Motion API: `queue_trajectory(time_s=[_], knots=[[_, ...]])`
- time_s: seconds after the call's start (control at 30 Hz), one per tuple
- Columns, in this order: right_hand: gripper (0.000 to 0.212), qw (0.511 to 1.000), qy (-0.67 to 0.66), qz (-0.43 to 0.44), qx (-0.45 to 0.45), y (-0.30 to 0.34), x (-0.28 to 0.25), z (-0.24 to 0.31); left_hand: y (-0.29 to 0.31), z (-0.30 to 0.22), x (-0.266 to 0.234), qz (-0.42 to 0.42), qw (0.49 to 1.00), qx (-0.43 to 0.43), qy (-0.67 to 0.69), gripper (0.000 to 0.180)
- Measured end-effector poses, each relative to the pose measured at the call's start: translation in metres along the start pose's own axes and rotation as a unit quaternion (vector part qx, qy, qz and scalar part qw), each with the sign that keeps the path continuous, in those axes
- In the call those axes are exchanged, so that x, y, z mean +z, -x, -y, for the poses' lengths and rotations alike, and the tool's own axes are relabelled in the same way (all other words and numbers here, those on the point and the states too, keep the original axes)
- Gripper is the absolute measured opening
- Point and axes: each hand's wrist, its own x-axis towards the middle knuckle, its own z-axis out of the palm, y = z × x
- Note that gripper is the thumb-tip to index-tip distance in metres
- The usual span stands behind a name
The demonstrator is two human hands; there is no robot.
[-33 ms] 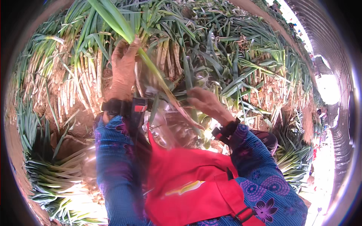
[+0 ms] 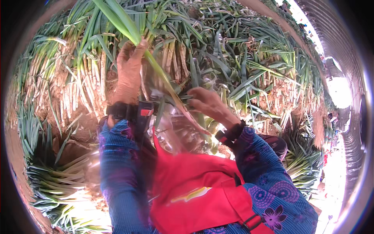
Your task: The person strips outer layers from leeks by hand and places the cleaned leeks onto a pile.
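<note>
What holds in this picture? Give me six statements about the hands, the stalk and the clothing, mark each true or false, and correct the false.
1. The bare left hand grips a long green-and-white stalk. True.
2. The stalk's leafy end points lower right. False: upper left.
3. Black bands circle both wrists. True.
4. The sleeves are plain white. False: the blue cloth sleeves bear purple motifs.
5. Red cloth shows between the forearms. True.
6. The bare right hand is higher in the picture than the left. False: lower.
</note>
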Motion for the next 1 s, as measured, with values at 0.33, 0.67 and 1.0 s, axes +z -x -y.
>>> queue_trajectory(time_s=[0.33, 0.67, 1.0], knots=[[0.02, 0.986, 0.134, -0.001, -0.1, -0.036, 0.021, 0.024, 0.0, 0.007, 0.014, 0.0, 0.999, 0.02, -0.035, 0.034], [0.015, 0.988, 0.127, -0.025, -0.088, -0.041, 0.03, 0.017, 0.004, 0.009, 0.018, -0.004, 1.0, 0.004, -0.022, 0.034], [0.015, 0.976, -0.188, -0.039, 0.098, -0.037, 0.039, -0.001, 0.006, 0.013, 0.014, -0.011, 0.999, -0.008, 0.034, 0.037]])
